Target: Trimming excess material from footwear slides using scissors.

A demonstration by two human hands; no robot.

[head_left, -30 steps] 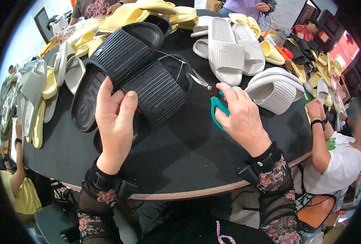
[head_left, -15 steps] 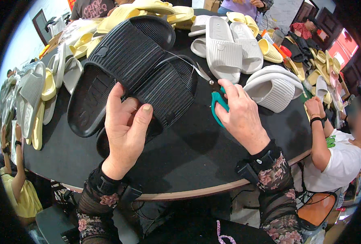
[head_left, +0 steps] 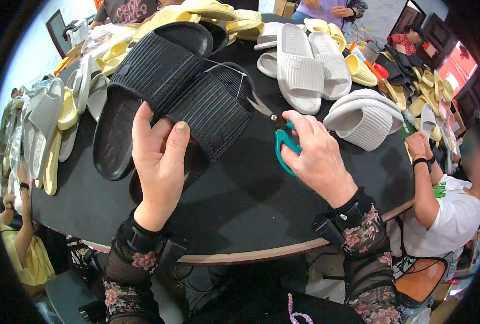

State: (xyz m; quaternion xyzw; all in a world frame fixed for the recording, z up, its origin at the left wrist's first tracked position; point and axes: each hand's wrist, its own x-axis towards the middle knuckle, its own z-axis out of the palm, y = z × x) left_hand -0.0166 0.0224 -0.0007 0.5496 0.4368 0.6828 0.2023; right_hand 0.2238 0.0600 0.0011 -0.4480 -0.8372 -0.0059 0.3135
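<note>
A pair of black ribbed slide slippers [head_left: 159, 65] is held above the dark table by my left hand [head_left: 160, 156], its fingers tucked under the straps and its thumb raised. One slipper lies partly over the other. A thin pale cord [head_left: 226, 67] runs between the two near their far ends, with a short tail hanging down. My right hand [head_left: 320, 156] is closed round the teal handles of a pair of scissors [head_left: 281, 150]. The blades point up and left, beside the edge of the right-hand slipper; whether they touch the cord I cannot tell.
Grey slides [head_left: 299, 70] lie at the back, with another grey pair [head_left: 367, 119] at right. Yellow slippers [head_left: 245, 20] pile up behind; grey and yellow ones [head_left: 48, 129] stand at left. The table's curved edge [head_left: 261, 252] is near me. A person [head_left: 440, 200] sits at right.
The black slides have shifted slightly left in my left hand. My right hand and the scissors have moved a little left and down, and the cord's tail now hangs clear of the blades.
</note>
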